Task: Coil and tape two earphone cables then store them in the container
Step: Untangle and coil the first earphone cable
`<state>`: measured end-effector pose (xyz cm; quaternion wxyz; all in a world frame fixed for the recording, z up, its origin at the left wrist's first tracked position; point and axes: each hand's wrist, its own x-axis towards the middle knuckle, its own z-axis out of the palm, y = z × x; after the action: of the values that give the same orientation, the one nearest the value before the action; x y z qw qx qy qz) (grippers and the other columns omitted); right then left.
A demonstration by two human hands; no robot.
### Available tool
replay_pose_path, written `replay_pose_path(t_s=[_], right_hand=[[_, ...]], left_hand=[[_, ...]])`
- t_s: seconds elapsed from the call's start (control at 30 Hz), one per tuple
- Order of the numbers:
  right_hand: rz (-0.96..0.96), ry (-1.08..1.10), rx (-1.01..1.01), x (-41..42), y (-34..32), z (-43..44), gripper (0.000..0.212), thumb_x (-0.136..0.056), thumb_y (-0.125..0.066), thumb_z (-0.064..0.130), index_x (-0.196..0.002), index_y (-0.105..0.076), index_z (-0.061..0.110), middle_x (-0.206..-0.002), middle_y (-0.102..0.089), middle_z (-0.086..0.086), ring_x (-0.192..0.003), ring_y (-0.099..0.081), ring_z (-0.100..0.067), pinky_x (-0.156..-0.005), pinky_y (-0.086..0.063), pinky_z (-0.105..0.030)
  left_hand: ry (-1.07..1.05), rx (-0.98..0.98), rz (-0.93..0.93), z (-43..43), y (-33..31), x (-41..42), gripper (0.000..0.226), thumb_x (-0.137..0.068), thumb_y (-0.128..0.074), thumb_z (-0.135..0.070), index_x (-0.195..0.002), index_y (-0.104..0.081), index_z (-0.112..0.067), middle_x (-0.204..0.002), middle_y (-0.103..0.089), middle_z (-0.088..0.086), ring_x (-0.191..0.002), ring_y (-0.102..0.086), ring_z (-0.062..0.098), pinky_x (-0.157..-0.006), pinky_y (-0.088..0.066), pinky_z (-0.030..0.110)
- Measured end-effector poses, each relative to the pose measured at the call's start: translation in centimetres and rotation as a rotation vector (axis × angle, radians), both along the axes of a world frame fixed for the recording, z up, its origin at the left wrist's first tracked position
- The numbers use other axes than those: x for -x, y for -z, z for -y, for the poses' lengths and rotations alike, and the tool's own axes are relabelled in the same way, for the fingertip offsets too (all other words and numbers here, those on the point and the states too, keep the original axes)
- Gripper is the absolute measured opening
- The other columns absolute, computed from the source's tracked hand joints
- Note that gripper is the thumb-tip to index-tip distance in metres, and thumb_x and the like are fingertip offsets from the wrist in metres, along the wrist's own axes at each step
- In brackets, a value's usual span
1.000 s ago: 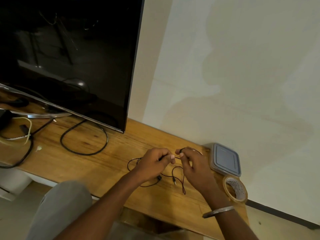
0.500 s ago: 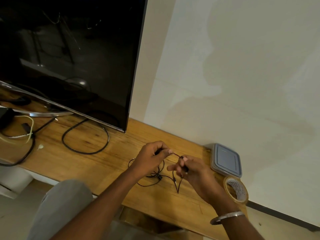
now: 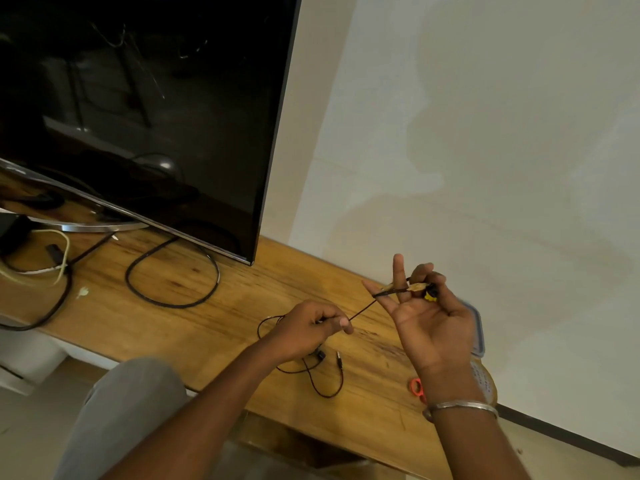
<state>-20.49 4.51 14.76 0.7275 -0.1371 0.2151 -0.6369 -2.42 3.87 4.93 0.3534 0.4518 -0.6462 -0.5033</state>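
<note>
Head view. My right hand is raised palm-up above the wooden shelf, fingers spread, with the black earphone cable passing across the index and middle fingers. The thumb and curled outer fingers pinch the cable's end, where a small yellow-and-black part and a scrap of tan tape show. A metal bangle circles this wrist.

My left hand, at about eight o'clock from the right hand, is closed in a pinch on the same cable, which runs taut between the two hands. The slack of the cable lies in loose loops on the shelf below the left hand, at six o'clock from it, with an earbud and the jack plug resting on the wood. I cannot tell whether a second earphone cable is among these loops.

The lidded plastic container sits on the shelf at three o'clock from the right hand, mostly hidden behind it. The tape roll lies just beside the container, at six o'clock from it, partly hidden behind the wrist. An orange scissor handle shows at nine o'clock from the roll.

At ten o'clock stands a television, with a black power cord looped on the shelf beneath it.
</note>
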Motion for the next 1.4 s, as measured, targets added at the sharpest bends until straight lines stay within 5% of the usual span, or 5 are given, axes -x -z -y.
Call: replay_pose_path(t_s=[0.37,0.57,0.87,1.13,1.4], right_hand=[[-1.674,0.121,0.516,-1.0,3.2,0.3,0.027,-0.106,-0.042,0.02,-0.09,-0.063,0.016,-0.096,-0.075,0.007,-0.085,-0.068,-0.006,-0.071,-0.049,-0.025],[-2.062,-0.022,0.746,-0.9,6.5,0.3,0.025,-0.104,-0.033,0.036,-0.088,-0.051,0.028,-0.075,-0.059,0.016,-0.068,-0.056,-0.005,-0.078,-0.051,-0.05],[-1.744,-0.35,0.62,-0.5,5.2,-0.8,0.028,-0.103,-0.04,0.028,-0.083,-0.058,0.024,-0.069,-0.063,0.006,-0.075,-0.062,-0.012,-0.071,-0.048,-0.029],[-0.545,-0.468,-0.006,-1.1,2.7,-1.3,0.024,-0.095,-0.045,0.021,-0.073,-0.05,0.012,-0.063,-0.04,-0.005,-0.079,-0.058,-0.031,-0.104,-0.035,-0.068],[-0.074,-0.181,0.027,-0.3,1.2,-0.6,0.023,-0.097,-0.039,0.021,-0.076,-0.05,0.02,-0.067,-0.049,0.008,-0.091,-0.065,-0.023,-0.102,-0.035,-0.074]], left_hand=[[-0.095,0.096,-0.007,0.0,-1.2,0.3,0.022,-0.098,-0.058,-0.023,-0.088,-0.074,-0.013,-0.054,-0.057,-0.027,-0.05,-0.047,-0.008,-0.052,-0.03,0.01],[-0.152,0.107,-0.112,0.0,-1.5,-0.2,0.02,-0.097,-0.061,-0.028,-0.086,-0.073,-0.015,-0.061,-0.061,-0.019,-0.053,-0.049,-0.002,-0.054,-0.037,0.017],[-0.207,0.136,-0.172,0.4,-1.3,-0.4,0.015,-0.09,-0.07,-0.028,-0.079,-0.07,-0.017,-0.063,-0.061,-0.01,-0.058,-0.049,0.008,-0.055,-0.04,0.026],[-0.227,0.092,-0.269,0.6,-1.1,-0.4,0.014,-0.096,-0.062,-0.02,-0.093,-0.071,-0.01,-0.084,-0.067,-0.006,-0.081,-0.06,0.007,-0.073,-0.046,0.021],[-0.106,-0.08,-0.181,0.1,-0.9,0.1,0.023,-0.101,-0.052,-0.01,-0.102,-0.071,0.003,-0.071,-0.072,-0.017,-0.065,-0.055,-0.025,-0.051,-0.035,0.002]])
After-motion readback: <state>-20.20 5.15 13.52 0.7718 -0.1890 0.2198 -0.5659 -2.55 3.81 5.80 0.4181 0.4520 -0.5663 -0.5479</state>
